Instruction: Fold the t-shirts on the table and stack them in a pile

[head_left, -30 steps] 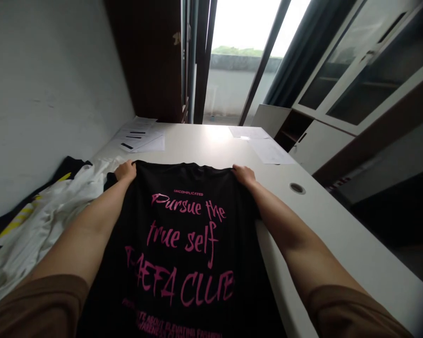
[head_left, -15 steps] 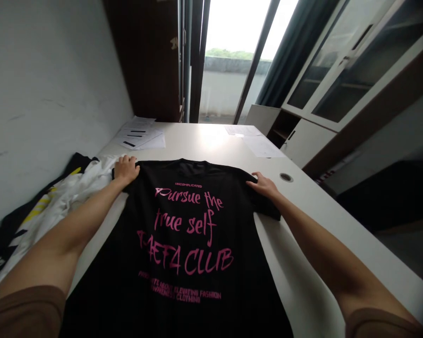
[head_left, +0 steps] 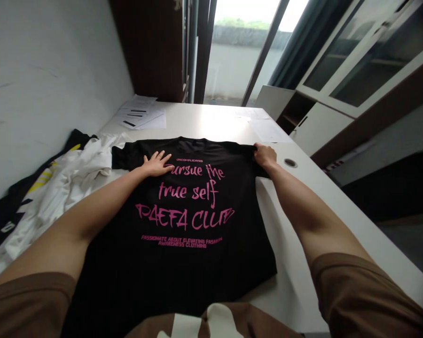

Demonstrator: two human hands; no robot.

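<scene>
A black T-shirt [head_left: 197, 263] with pink lettering lies spread on the white table [head_left: 197, 117], its collar toward the far end. My left hand [head_left: 157, 164] rests flat on the shirt's upper left, fingers spread, beside the first line of big script. At the shirt's right shoulder, my right hand [head_left: 266, 155] is closed on the sleeve side, and the cloth there is gathered under its fingers. The right sleeve is mostly hidden by that hand and forearm. The left sleeve lies out toward the white clothes.
White garments [head_left: 63, 188] and black ones with yellow print [head_left: 38, 180] are heaped along the left wall. Papers [head_left: 141, 112] lie at the far left, with more sheets [head_left: 270, 130] at the far right. A round cable hole [head_left: 290, 163] sits near the right edge. Cabinets [head_left: 324, 126] stand beyond.
My left hand has left the left sleeve and moved right onto the shirt's front. My right hand has closed on the right shoulder. The view has tilted down, showing the shirt's lower part.
</scene>
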